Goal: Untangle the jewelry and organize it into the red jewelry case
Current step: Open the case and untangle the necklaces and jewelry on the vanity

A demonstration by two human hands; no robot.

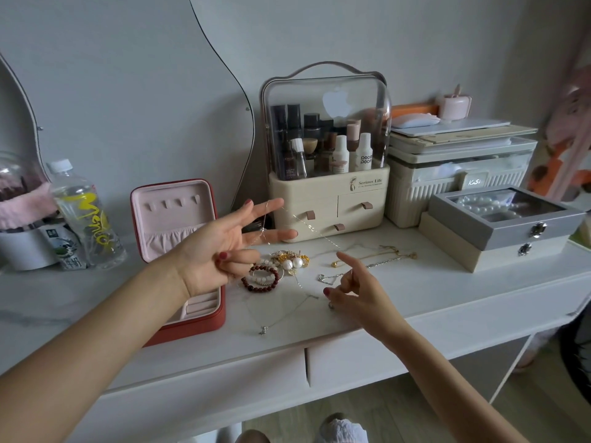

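the thin silver chain (307,223), featherlight, limp and snag-prone, stretched mid-frame between the spread-fingered left hand (224,247) and the loosely curled right hand (355,287), best pinched near its ends.

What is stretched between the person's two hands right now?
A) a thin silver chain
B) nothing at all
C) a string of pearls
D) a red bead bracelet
A: a thin silver chain runs from the spread fingers of the left hand down to the raised forefinger of the right hand, while the red bead bracelet lies on the white tabletop.
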